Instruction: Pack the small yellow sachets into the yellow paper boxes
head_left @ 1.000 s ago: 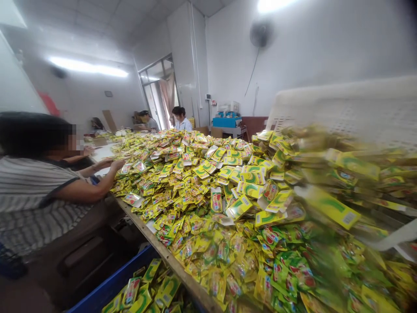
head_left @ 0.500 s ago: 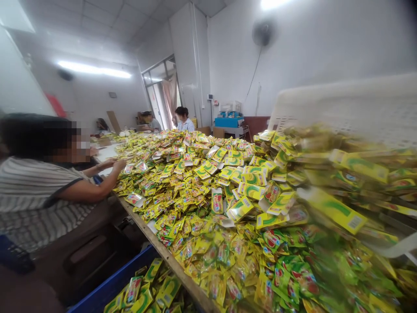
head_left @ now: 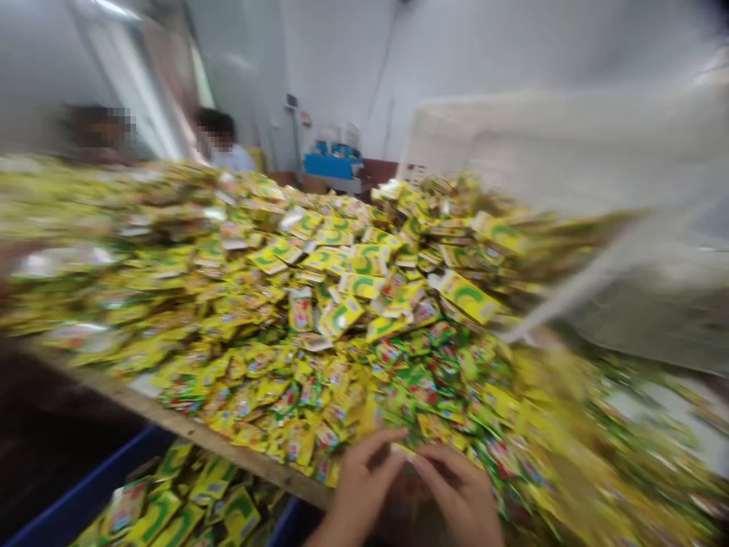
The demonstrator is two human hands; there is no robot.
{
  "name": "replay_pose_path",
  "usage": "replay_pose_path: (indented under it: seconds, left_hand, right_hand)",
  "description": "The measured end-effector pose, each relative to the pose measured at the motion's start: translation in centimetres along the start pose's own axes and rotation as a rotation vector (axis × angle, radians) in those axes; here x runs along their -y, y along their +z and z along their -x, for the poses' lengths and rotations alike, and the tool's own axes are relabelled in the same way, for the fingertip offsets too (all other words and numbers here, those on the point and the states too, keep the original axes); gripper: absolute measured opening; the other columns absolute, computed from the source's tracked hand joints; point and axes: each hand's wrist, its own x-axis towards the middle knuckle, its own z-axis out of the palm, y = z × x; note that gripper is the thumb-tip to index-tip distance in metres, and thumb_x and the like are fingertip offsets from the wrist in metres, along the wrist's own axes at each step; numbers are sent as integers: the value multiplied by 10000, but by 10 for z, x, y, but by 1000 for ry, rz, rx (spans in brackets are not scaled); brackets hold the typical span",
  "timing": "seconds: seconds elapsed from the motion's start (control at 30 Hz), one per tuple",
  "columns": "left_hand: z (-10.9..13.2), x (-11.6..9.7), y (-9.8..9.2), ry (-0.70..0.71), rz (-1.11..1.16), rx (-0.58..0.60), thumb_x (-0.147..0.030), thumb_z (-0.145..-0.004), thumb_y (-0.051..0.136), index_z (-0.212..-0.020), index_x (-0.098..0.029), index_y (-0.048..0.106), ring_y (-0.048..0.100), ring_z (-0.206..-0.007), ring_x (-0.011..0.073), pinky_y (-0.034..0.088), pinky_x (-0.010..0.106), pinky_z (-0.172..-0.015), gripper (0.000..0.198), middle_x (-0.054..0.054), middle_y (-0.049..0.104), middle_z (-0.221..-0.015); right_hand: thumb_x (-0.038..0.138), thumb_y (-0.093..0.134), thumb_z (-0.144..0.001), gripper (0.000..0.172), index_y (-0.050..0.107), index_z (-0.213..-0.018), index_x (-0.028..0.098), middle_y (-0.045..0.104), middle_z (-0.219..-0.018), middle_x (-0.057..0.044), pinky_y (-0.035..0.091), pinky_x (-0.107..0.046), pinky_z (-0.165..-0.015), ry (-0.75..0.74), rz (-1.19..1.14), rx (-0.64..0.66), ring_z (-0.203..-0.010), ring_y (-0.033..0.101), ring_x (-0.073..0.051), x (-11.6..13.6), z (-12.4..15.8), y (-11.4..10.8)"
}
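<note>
My left hand (head_left: 364, 479) and my right hand (head_left: 456, 486) come up from the bottom edge, close together at the table's near side. Their thumbs and forefingers are pinched at a pale yellow-and-white edge (head_left: 403, 450), apparently a small carton, mostly hidden by the fingers and blurred. Just beyond them spread green and yellow foil sachets (head_left: 421, 380). Behind these is a heap of small yellow cartons (head_left: 361, 285) with green arcs, several with white flaps standing out.
A blue crate (head_left: 142, 448) holding filled yellow cartons (head_left: 187, 494) sits below the wooden table edge (head_left: 187, 433). On the right, a white plastic basket (head_left: 456, 137) lies tipped over the heap. Two people (head_left: 225, 144) sit behind the pile.
My view has swung right and down. Both my hands have come into view at the bottom. The nearby person on the left has nearly left the picture.
</note>
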Motion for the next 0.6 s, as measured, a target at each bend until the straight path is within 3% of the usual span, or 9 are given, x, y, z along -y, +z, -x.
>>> replay_pose_path:
  seconds: [0.07,0.17,0.3,0.53,0.6]
  left_hand:
    - [-6,8,-3,121,-74,46,-346,-866,641,-936,-224,764,684,-922,227,527,341,-872,187,55,756,-940]
    - [-12,19,-14,280,-131,85,-279,-859,658,-911,-231,774,698,-937,212,545,321,-877,135,44,765,-935]
    - [-13,30,-25,388,-229,134,-244,-832,690,-919,-258,783,709,-971,213,567,313,-889,129,36,769,-999]
    - [-9,61,-16,535,-364,197,-253,-799,719,-1050,-329,746,729,-980,199,576,257,-892,264,-11,772,-1062]
    - [-8,69,-11,582,-358,199,-233,-811,696,-1053,-341,737,733,-972,189,571,250,-901,269,-26,773,-1061]
  right_hand:
    - [391,651,-854,195,776,-840,241,731,-793,-53,568,-288,-691,-31,45,-34,-747,695,-216,2,1,-1]
    - [283,693,-832,113,763,-912,243,714,-824,-45,540,-273,-674,-139,63,-41,-740,664,-193,2,4,2]
    - [188,603,-880,198,717,-1026,258,689,-912,-49,525,-300,-757,-186,105,-31,-835,646,-198,-3,11,6]
    - [155,513,-891,273,704,-1049,272,614,-988,-78,520,-321,-743,-234,268,-109,-856,616,-203,-31,34,7]
    - [149,529,-868,301,691,-1088,277,618,-1043,-81,524,-322,-753,-259,333,-43,-887,617,-211,-30,37,0]
